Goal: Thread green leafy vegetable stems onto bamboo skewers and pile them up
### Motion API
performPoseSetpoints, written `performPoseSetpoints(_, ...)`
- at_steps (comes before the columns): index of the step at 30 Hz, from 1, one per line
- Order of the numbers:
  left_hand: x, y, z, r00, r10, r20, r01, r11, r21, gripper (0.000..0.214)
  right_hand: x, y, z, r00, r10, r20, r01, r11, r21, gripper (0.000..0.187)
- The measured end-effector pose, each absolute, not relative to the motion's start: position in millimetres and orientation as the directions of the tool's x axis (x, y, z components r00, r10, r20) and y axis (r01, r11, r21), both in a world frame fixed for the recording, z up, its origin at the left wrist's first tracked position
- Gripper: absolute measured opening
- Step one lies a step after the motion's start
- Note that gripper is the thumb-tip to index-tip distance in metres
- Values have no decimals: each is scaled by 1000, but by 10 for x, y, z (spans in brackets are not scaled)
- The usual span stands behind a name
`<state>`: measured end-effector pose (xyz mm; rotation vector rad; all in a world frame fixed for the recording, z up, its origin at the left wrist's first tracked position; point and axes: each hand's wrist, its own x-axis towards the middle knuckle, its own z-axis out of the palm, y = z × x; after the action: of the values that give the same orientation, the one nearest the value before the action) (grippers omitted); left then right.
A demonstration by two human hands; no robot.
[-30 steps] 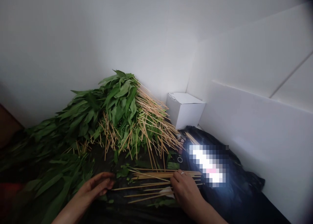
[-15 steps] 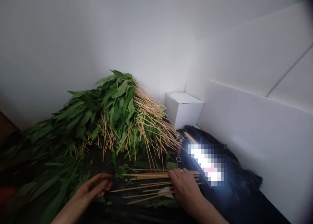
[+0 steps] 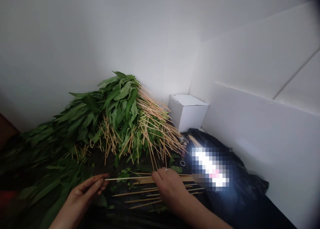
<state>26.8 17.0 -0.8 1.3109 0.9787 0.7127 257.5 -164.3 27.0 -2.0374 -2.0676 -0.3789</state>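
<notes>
A single thin bamboo skewer [image 3: 127,178] lies level between my two hands. My left hand [image 3: 86,190] pinches its left tip with fingers together. My right hand [image 3: 170,189], a ring on one finger, is closed over the skewer's other end and rests on a small bundle of loose skewers [image 3: 150,192] spread on the dark surface. Behind them rises a big heap of green leaves on skewers [image 3: 120,115], sticks fanning to the right.
Loose green leaves [image 3: 50,182] cover the dark surface at left. A white box [image 3: 187,112] stands in the wall corner. A black bag [image 3: 240,182] lies at right beside a white panel [image 3: 270,135]. A small ring [image 3: 182,163] lies near the bag.
My right hand has slid left along the bundle, drawing one skewer out. My left hand has closed on that skewer's tip.
</notes>
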Motion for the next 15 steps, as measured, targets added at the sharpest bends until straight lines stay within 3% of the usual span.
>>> performPoseSetpoints(7,330,95,-4,510,825,-244,166,183,969,46,2357,-1079,393,-308,905,295,951,291,101,4)
performPoseSetpoints(12,341,65,147,423,893,-154,88,129,988,81,2320,-670,179,-327,900,288,945,305,122,8)
performPoseSetpoints(15,324,85,212,338,932,-133,126,96,987,84,2325,-582,17,-334,902,273,942,313,118,12)
